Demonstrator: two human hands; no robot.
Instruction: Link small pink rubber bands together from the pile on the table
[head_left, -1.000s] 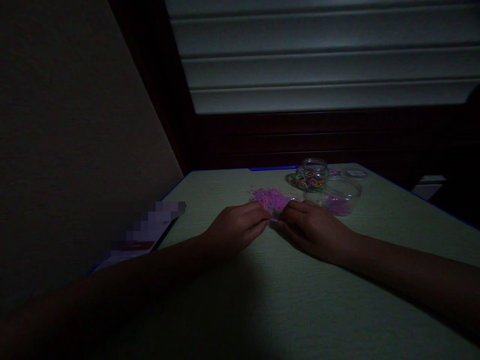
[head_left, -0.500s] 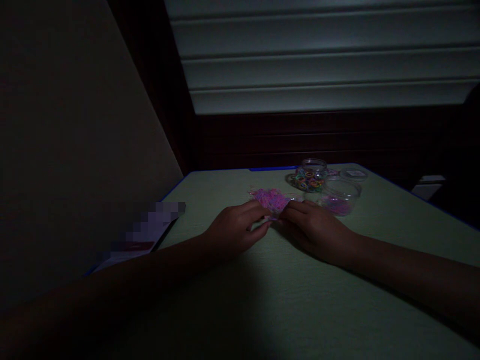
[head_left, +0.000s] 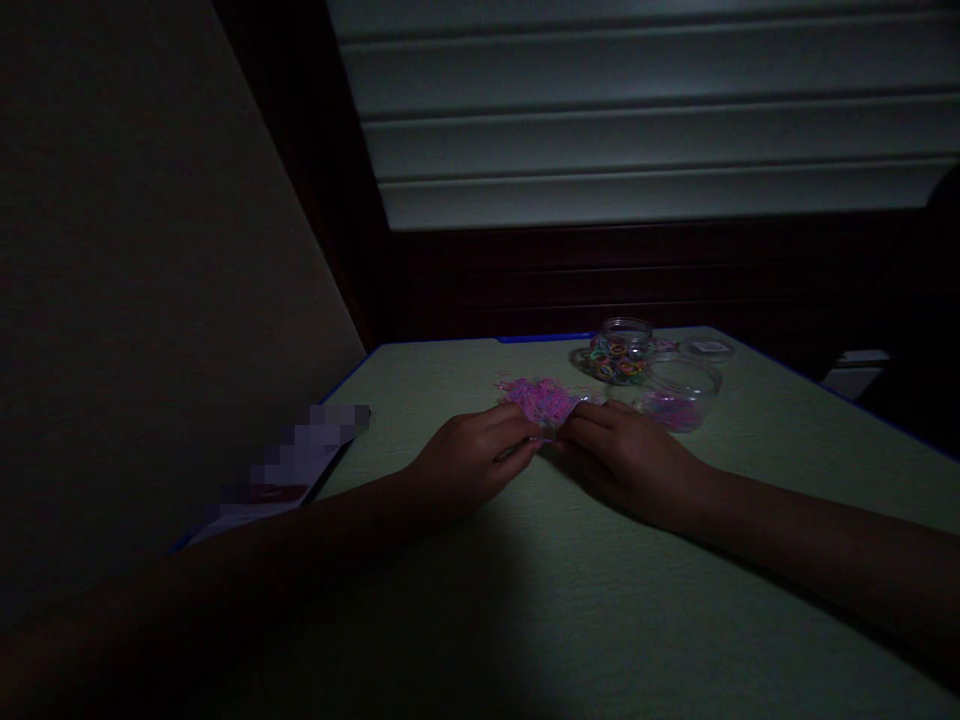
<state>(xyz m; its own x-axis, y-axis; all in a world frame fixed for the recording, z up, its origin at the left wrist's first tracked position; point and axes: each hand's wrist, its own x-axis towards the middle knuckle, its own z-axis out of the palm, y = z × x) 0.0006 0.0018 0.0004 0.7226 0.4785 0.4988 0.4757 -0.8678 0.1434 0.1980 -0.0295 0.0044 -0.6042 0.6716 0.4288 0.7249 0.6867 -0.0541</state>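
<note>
A heap of thin pink and purple rubber bands (head_left: 538,397) lies on the pale green table, just beyond my fingertips. Between my hands a small piece of clear plastic, seemingly a bag (head_left: 550,433), shows at the near side of the heap. My left hand (head_left: 474,455) pinches its left edge between thumb and fingers. From the other side my right hand (head_left: 634,455) is closed on the plastic, its thumb mostly hidden beneath the fingers. How much of the heap lies inside the plastic is too dark to tell.
Right of the heap stands an open clear jar (head_left: 682,395) with pink bands at its bottom. Behind it is another clear jar (head_left: 621,352) of multicoloured bands, beside a clear lid (head_left: 709,348). A partly blurred flat item (head_left: 300,470) lies at the table's left edge.
My left thumb has risen toward the fingers, narrowing the gap between them at the plastic. My right hand, the heap and the jars stay nearly where they were.
</note>
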